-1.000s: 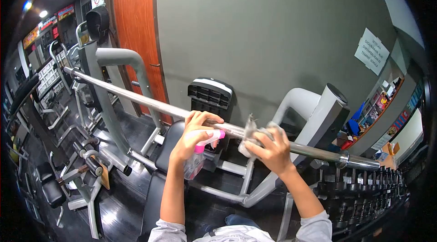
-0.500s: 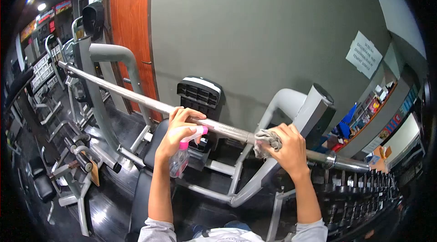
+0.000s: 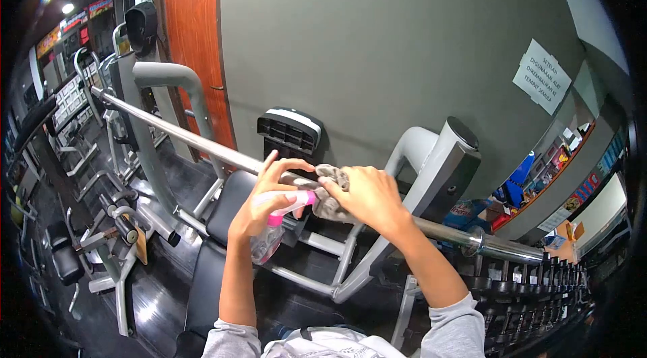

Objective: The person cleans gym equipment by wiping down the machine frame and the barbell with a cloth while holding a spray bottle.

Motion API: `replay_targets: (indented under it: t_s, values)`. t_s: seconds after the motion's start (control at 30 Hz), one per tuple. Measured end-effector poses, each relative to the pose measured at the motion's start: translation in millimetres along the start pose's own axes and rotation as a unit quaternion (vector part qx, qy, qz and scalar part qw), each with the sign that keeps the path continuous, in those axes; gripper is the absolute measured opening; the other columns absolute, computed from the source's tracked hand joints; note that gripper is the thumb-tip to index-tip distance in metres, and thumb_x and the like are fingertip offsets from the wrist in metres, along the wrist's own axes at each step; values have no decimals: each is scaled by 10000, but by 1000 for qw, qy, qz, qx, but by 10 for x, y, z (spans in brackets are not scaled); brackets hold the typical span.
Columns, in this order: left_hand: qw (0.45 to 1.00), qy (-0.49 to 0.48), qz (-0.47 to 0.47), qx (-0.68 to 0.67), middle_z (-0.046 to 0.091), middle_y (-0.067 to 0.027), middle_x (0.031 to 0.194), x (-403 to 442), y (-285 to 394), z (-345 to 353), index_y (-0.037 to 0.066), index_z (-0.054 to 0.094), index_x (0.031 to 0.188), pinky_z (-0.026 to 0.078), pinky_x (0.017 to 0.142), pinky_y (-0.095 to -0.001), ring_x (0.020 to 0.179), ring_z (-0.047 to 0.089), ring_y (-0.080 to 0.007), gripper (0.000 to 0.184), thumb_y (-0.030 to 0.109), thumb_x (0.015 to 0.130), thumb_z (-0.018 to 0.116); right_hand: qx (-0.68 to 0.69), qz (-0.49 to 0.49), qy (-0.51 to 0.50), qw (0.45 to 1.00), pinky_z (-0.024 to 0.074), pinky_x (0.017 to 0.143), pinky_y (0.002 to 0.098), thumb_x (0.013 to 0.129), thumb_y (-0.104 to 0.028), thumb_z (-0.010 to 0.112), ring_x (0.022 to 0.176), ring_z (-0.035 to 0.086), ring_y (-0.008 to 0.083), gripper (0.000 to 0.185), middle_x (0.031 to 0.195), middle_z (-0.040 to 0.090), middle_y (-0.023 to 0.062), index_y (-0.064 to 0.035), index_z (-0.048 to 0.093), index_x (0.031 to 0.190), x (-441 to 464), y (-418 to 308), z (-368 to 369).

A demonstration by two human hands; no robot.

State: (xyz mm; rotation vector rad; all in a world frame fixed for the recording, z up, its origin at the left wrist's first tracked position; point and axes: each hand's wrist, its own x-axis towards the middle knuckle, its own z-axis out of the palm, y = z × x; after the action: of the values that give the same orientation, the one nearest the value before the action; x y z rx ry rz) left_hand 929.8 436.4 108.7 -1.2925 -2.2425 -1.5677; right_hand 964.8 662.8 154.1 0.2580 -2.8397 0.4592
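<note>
A long metal barbell (image 3: pixel 182 133) runs slantwise across the head view, resting on a grey rack. My left hand (image 3: pixel 259 200) is closed around the neck of a clear spray bottle (image 3: pixel 268 245) with a white and pink spray head, and some of its fingers reach over the bar. In my right hand (image 3: pixel 369 198) a grey patterned cloth (image 3: pixel 330 206) is bunched around the bar, close beside the left fingers. The palm side of the right hand is hidden.
A black padded bench (image 3: pixel 232 206) lies below the bar, between the grey uprights (image 3: pixel 445 176). Dumbbells (image 3: pixel 522 277) fill a rack at the right. More gym machines (image 3: pixel 114 243) stand at the left. A paper sign (image 3: pixel 542 77) hangs on the grey wall.
My right hand has slid left along the barbell with the cloth, from near the right upright to beside my left hand. The left hand with the spray bottle stays nearly in place.
</note>
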Motion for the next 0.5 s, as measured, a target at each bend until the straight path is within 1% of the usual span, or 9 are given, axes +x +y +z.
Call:
replay_targets:
  t_s: [0.07, 0.13, 0.17, 0.27, 0.33, 0.4, 0.43, 0.47, 0.5]
  values:
    - [1000, -12, 3, 11, 581, -112, 1376, 56, 61, 51, 68, 727, 744, -3, 1255, -479, 1374, 453, -235, 563, 531, 889, 441, -28, 11, 0, 1000, 564, 708, 486, 951, -568, 588, 764, 713, 426, 585, 741, 704, 231, -15, 750, 850, -148, 96, -173]
    - [998, -43, -27, 30, 586, -86, 1374, 89, 81, 67, 48, 741, 808, 52, 1240, -439, 1361, 461, -206, 558, 519, 882, 452, -118, 69, -61, 989, 589, 706, 465, 959, -555, 588, 775, 742, 384, 586, 772, 724, 230, -8, 773, 861, -266, 205, -346]
    - [999, -24, -42, 21, 620, -55, 1327, 96, 114, 119, 26, 750, 897, 88, 1211, -408, 1312, 484, -190, 561, 506, 854, 464, -115, 70, -60, 989, 589, 706, 465, 959, -555, 588, 775, 742, 384, 586, 772, 724, 230, -8, 773, 861, -307, 258, -417]
    - [996, -27, -49, 70, 653, -40, 1267, 92, 32, 183, 11, 749, 974, 87, 1202, -402, 1267, 501, -182, 578, 495, 822, 472, -134, 89, -100, 982, 588, 694, 465, 968, -533, 583, 751, 739, 387, 586, 742, 712, 243, 8, 775, 849, -314, 323, -480]
    - [997, -31, -38, 64, 673, -40, 1220, 79, 12, 164, 6, 747, 990, 88, 1187, -392, 1221, 510, -178, 600, 497, 806, 455, -124, 0, -75, 989, 587, 686, 467, 979, -508, 584, 755, 737, 395, 570, 756, 718, 230, 16, 760, 842, -230, 311, -341]
    - [999, -23, -28, -5, 691, -44, 1161, 47, -42, 137, 4, 745, 977, 88, 1175, -378, 1205, 508, -170, 614, 503, 803, 432, -77, -46, -40, 995, 589, 699, 467, 982, -509, 584, 769, 737, 396, 567, 781, 722, 228, 17, 751, 855, -68, 292, -106]
    - [1000, -11, -9, -24, 705, -41, 1041, 35, -89, 142, 5, 740, 951, 86, 1165, -372, 1209, 505, -164, 614, 505, 807, 414, -31, -92, 0, 995, 590, 712, 468, 985, -511, 584, 783, 737, 397, 564, 806, 725, 226, 18, 742, 869, -1, 230, -19]
    - [1000, -14, -9, -25, 705, -41, 1041, 14, -123, 133, 5, 740, 951, 86, 1165, -372, 1209, 505, -164, 614, 505, 807, 414, -45, -103, 0, 994, 596, 727, 475, 962, -464, 639, 908, 720, 373, 473, 947, 713, 200, 3, 713, 973, 38, 117, 50]
    - [999, -24, -13, -21, 698, -43, 1034, -3, -148, 113, 1, 736, 942, 88, 1164, -375, 1220, 503, -159, 614, 506, 812, 411, -48, -142, 26, 988, 601, 727, 472, 933, -417, 678, 964, 690, 358, 409, 1010, 683, 173, -28, 691, 1059, 34, 94, 108]
